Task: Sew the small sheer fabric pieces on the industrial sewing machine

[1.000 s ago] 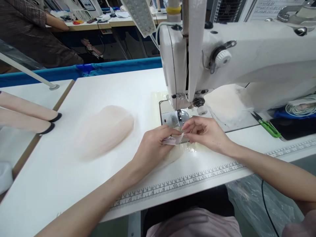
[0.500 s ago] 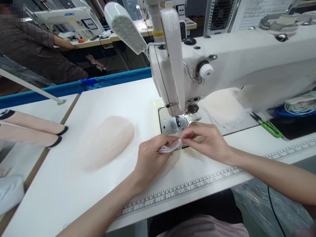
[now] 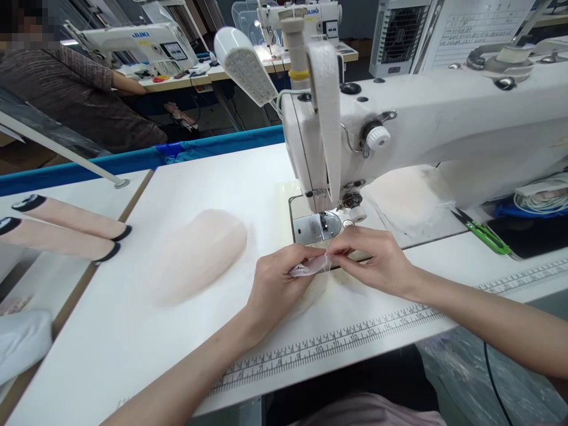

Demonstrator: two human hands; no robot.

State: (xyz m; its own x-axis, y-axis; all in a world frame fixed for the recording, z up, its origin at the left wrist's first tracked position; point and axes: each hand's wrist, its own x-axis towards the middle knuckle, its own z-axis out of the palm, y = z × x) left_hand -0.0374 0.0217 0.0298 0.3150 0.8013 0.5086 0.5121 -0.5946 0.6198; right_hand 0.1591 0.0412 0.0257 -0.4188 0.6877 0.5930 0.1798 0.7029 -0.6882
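Just in front of the sewing machine's needle plate (image 3: 308, 228), both hands meet on a small piece of thin, sheer white fabric (image 3: 308, 268). My left hand (image 3: 279, 284) pinches its folded edge between thumb and fingers, and a see-through part hangs below over the table. My right hand (image 3: 373, 257) is closed in a pinch at the fabric's right end, its fingertips touching those of the left. The presser foot (image 3: 324, 222) stands right behind the fingers. A pale pink sheer fabric piece (image 3: 206, 254) lies flat to the left of my left hand.
The white sewing machine (image 3: 421, 112) spans the right side. Green-handled snips (image 3: 486, 236) lie under its arm, near more pale fabric (image 3: 402, 198). Two pinkish rolls with black ends (image 3: 75, 219) rest at left. A printed ruler (image 3: 319, 349) edges the table. Another person (image 3: 80, 94) sits behind.
The whole view has shifted slightly, so the scene sits a little further right and down. Both hands keep their pinch on the white fabric, with only a slight movement of the fingers.
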